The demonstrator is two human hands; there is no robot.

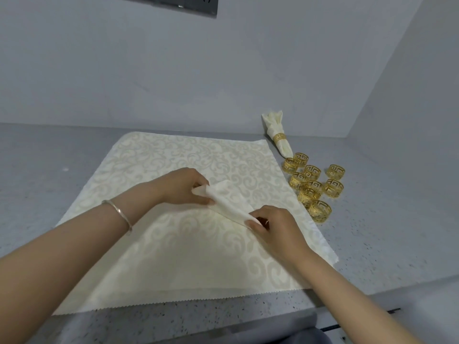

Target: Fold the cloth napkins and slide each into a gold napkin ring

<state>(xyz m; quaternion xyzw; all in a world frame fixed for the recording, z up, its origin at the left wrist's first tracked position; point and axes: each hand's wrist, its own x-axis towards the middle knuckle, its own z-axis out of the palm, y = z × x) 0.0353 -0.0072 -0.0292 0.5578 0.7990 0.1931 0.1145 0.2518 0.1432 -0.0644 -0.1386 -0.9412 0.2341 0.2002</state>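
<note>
- Bottom of the frame: the near edge of a speckled grey bench [37,170] ran across the picture, with two bare forearms reaching in over it from the lower corners.
- A thin metal bracelet [119,212] circled the wrist on the left of the frame.
- A large cream cloth [161,256] with a pale scroll pattern lay spread flat on the bench, its zigzag-cut near edge just short of the bench's edge. It filled most of the middle of the frame.
- Just right of centre, the right hand [275,227] had its fingers curled, thumb and fingertips pinching the lower-right end of a folded napkin [228,199].
- The napkin, a narrow cream strip, stretched diagonally between the two hands at the centre of the frame, over the spread cloth.
- At centre, the left hand [183,187] pinched the napkin's upper-left end between thumb and curled fingers. The hands were apart, one clamped on each end.
- Right of the cloth, a cluster of loose gold napkin rings [313,184] with a cut-out key pattern stood on the bare bench, several touching.
- Beyond them, at the cloth's far right corner, a finished napkin [273,120] lay threaded through a gold ring [280,137], its fanned end towards the wall.
- A plain pale wall [223,70] rose behind the bench and turned a corner at the right of the frame.
- Upper left, the lower part of a dark panel [173,3] hung on the wall, cut off by the top edge.
</note>
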